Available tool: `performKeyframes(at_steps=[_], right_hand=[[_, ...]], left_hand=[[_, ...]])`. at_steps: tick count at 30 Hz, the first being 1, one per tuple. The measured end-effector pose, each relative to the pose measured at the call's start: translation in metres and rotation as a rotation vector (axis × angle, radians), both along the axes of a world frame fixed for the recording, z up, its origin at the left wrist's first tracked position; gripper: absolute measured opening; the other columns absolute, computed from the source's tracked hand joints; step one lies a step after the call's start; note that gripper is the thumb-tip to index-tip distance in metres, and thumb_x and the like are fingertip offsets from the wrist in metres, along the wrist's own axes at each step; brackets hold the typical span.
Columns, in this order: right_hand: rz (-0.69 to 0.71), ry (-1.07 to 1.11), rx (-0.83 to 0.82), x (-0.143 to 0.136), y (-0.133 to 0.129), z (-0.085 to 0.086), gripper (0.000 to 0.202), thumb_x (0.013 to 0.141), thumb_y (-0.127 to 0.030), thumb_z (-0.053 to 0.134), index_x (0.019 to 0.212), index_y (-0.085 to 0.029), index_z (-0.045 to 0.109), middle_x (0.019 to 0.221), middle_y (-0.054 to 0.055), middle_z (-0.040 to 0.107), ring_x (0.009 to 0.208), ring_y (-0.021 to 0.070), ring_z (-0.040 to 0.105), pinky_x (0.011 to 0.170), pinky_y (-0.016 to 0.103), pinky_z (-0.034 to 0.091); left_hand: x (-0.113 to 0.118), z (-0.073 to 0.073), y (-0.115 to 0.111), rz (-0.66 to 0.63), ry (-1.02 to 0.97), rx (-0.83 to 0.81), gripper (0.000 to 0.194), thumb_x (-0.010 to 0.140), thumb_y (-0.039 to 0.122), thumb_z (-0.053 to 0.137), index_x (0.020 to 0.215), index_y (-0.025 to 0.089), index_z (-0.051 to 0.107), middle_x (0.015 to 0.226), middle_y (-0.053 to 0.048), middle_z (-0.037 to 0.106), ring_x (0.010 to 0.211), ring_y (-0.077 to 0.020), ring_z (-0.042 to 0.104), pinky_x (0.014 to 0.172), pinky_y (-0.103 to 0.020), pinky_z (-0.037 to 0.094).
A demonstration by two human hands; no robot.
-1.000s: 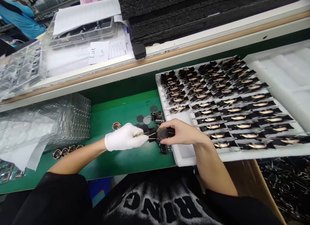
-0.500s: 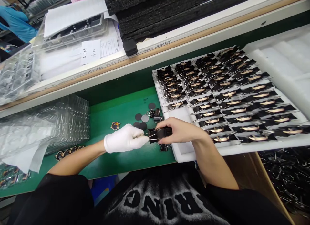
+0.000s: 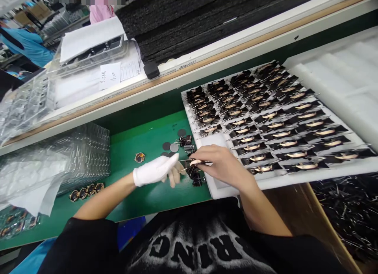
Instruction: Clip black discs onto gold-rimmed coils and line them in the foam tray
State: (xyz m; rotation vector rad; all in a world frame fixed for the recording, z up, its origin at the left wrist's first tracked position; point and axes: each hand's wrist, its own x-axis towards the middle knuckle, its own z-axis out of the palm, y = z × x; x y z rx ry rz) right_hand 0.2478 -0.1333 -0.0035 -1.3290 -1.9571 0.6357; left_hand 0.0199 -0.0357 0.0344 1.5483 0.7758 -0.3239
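Observation:
My right hand (image 3: 220,161) is closed around a watch case (image 3: 195,162) clamped by black binder clips, held edge-up over the bench. The case's pale gold rim shows, while the hand covers much of the clips. My left hand (image 3: 159,171), in a white glove, is beside it with fingers spread around the wire handle; the fingertips look blurred and grip nothing I can see. Loose binder clips (image 3: 185,140) lie just beyond the hands. Black and grey discs (image 3: 174,147) are scattered next to them. One watch case (image 3: 139,157) lies alone to the left.
A white foam tray (image 3: 217,193) on the right holds rows of clipped watch cases (image 3: 288,143). Stacked clear plastic trays (image 3: 97,152) stand at left, with several watch cases (image 3: 87,192) before them. A ledge (image 3: 165,75) crosses behind. Many loose clips (image 3: 348,215) fill a box at lower right.
My left fingers have come away from the wire handle and spread. The clipped watch case has turned in my right hand, so its gold rim now shows. The camera view has shifted slightly.

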Motion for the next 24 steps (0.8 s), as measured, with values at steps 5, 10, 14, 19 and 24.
performKeyframes(at_steps=[5, 10, 14, 19, 24], right_hand=[[-0.27, -0.368, 0.392, 0.004, -0.036, -0.022, 0.037, 0.099, -0.007, 0.052, 0.125, -0.028, 0.069, 0.124, 0.007, 0.074, 0.12, 0.0254, 0.064, 0.098, 0.044, 0.033], [-0.632, -0.395, 0.343, 0.015, -0.066, -0.042, 0.051, 0.094, -0.024, 0.07, 0.143, -0.026, 0.056, 0.145, 0.019, 0.058, 0.137, 0.0393, 0.051, 0.102, 0.05, 0.032], [-0.649, -0.301, 0.355, 0.009, -0.078, -0.056, 0.038, 0.092, -0.013, 0.068, 0.129, -0.024, 0.062, 0.13, 0.015, 0.068, 0.127, 0.034, 0.061, 0.102, 0.048, 0.033], [-0.573, -0.306, 0.388, -0.003, -0.079, -0.061, 0.031, 0.091, -0.008, 0.067, 0.12, -0.02, 0.065, 0.125, 0.015, 0.072, 0.123, 0.0315, 0.065, 0.1, 0.047, 0.033], [-0.552, -0.289, 0.377, -0.009, -0.075, -0.059, 0.024, 0.093, -0.01, 0.068, 0.116, -0.019, 0.067, 0.124, 0.013, 0.072, 0.12, 0.0288, 0.065, 0.099, 0.046, 0.033]], left_hand=[[0.03, -0.019, -0.013, 0.058, -0.046, -0.133, 0.056, 0.093, 0.068, 0.052, 0.086, 0.015, 0.065, 0.065, -0.003, 0.067, 0.056, -0.0135, 0.062, 0.048, -0.022, 0.039], [0.06, -0.034, -0.012, 0.02, -0.014, 0.856, 0.038, 0.1, 0.052, 0.051, 0.099, 0.018, 0.069, 0.087, -0.005, 0.071, 0.077, -0.0181, 0.066, 0.064, -0.027, 0.041], [0.077, -0.05, -0.01, -0.054, 0.126, 1.396, 0.046, 0.104, 0.052, 0.041, 0.132, 0.023, 0.063, 0.1, -0.008, 0.071, 0.082, -0.0228, 0.068, 0.064, -0.032, 0.038], [0.092, -0.06, -0.009, -0.133, 0.129, 1.463, 0.042, 0.105, 0.05, 0.041, 0.124, 0.022, 0.066, 0.096, -0.007, 0.069, 0.078, -0.0233, 0.065, 0.065, -0.035, 0.037], [0.098, -0.065, -0.012, -0.062, 0.132, 1.605, 0.037, 0.101, 0.054, 0.049, 0.117, 0.026, 0.068, 0.107, -0.01, 0.065, 0.095, -0.0279, 0.06, 0.072, -0.038, 0.038]])
